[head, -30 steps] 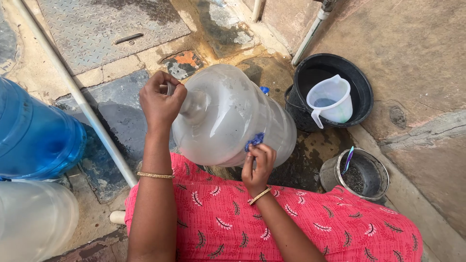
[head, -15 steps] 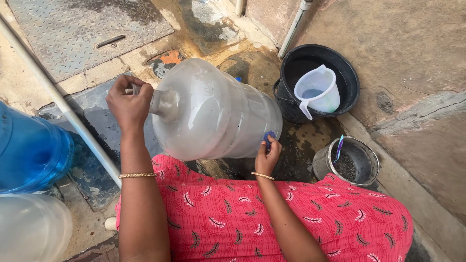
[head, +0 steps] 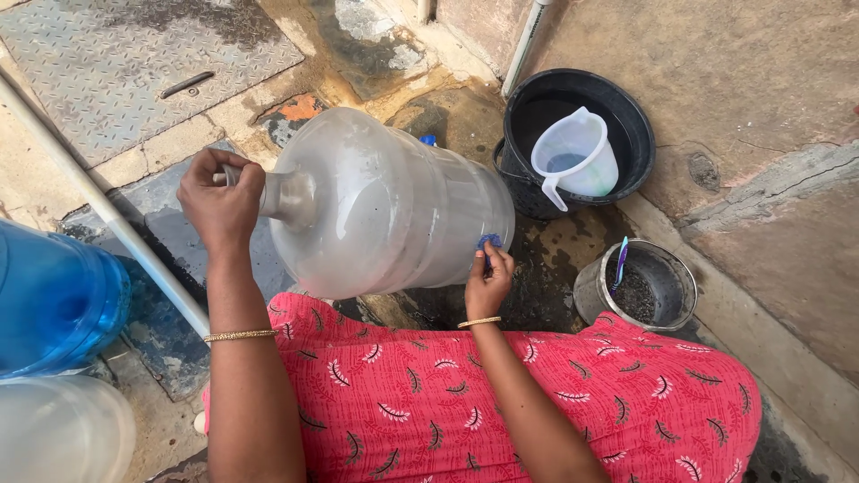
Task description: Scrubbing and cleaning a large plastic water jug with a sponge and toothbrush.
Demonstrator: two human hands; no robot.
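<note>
Jug, the large cloudy water bottle, now lies tipped across your lap above the wet floor, neck pointing left and base toward the black tub. Against the earlier pictures it has swung a little: the neck sits lower and further left, the body flatter. No water shows pouring from it, though your hand hides the mouth.

Your left hand is closed round the neck, fingers wrapped tight at the mouth, carrying the tilt. That grip has held throughout.

Your right hand has slid along the lower wall toward the base. Its fingers pinch a small blue scrubber against the plastic; contact looks firm.

Judgement: the outside wall is being rubbed in patches, with the jug turned to present fresh surface.

A white pitcher stands in the tub. A steel pot sits near your right knee, well apart from the jug. A blue bottle lies to your left, untouched.
</note>
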